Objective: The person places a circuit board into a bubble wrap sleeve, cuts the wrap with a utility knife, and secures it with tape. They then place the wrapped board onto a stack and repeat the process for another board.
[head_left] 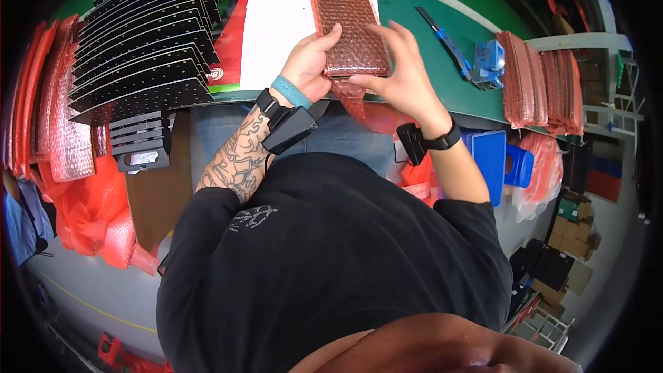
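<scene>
A long dark panel in a red bubble-wrap bag [349, 17] lies lengthwise away from me, its near end by the table's front edge. My left hand [309, 62] grips its near left side, thumb on top and the other fingers partly hidden beneath. Around the near right corner curves my right hand [407, 72], its thumb at the near end and its fingertips along the right side. A loose flap of the red wrap [351, 99] hangs below the near end, between my hands.
Several black perforated panels [148, 48] stand in a row at left, beside red bubble-wrap bags [62, 103]. At right lie a blue-handled cutter [449, 45], a blue tape dispenser [489, 63] and stacked wrapped panels [535, 83]. Blue bins [485, 162] stand below the green table [407, 10].
</scene>
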`<state>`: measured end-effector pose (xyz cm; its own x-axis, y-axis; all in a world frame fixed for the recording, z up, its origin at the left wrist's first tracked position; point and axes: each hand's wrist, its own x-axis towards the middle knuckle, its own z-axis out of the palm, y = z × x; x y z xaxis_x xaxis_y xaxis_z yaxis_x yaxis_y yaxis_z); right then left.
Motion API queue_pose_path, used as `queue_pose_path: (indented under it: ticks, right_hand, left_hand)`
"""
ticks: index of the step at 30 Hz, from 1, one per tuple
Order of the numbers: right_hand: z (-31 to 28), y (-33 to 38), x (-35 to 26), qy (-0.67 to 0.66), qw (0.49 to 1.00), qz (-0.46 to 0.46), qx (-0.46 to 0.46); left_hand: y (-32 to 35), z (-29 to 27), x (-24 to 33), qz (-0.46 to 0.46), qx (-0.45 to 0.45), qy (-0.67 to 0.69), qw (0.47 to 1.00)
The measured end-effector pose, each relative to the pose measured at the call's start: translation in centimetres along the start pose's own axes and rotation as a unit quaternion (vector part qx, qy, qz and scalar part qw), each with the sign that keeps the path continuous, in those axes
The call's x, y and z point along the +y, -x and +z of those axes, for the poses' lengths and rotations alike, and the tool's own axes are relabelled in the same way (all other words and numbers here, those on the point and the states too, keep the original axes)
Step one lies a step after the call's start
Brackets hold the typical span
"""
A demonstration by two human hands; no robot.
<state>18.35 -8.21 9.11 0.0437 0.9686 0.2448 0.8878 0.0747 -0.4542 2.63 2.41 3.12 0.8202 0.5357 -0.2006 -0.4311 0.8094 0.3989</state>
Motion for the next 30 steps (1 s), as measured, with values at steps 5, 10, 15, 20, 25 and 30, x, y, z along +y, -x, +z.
queue_pose_path:
  ticks: [5,10,15,20,25,30]
  right_hand:
    - [2.6,2.0,0.3,-0.598,0.776,0.195,0.041]
    - [1.6,2.1,2.5,-0.571,0.779,0.258,0.012]
    - [1.2,1.9,5.2,-0.585,0.765,0.248,-0.107]
    - [2.2,2.9,3.7,-0.592,0.764,0.246,-0.068]
    - [2.8,3.2,2.0,-0.683,0.685,0.253,0.012]
    - [3.3,3.1,2.7,-0.680,0.676,0.282,0.021]
  left_hand:
    - [-0.3,0.2,-0.2,-0.002,0.026,-0.018,1.000]
    - [0.3,0.6,0.7,-0.017,0.033,-0.039,0.999]
    - [0.2,0.6,1.1,-0.026,0.044,-0.041,0.998]
    - [0.0,0.5,-0.5,0.056,0.113,-0.145,0.981]
    - [1.1,1.5,-0.5,0.048,0.096,-0.114,0.988]
    - [3.3,1.5,-2.1,0.092,0.014,-0.259,0.961]
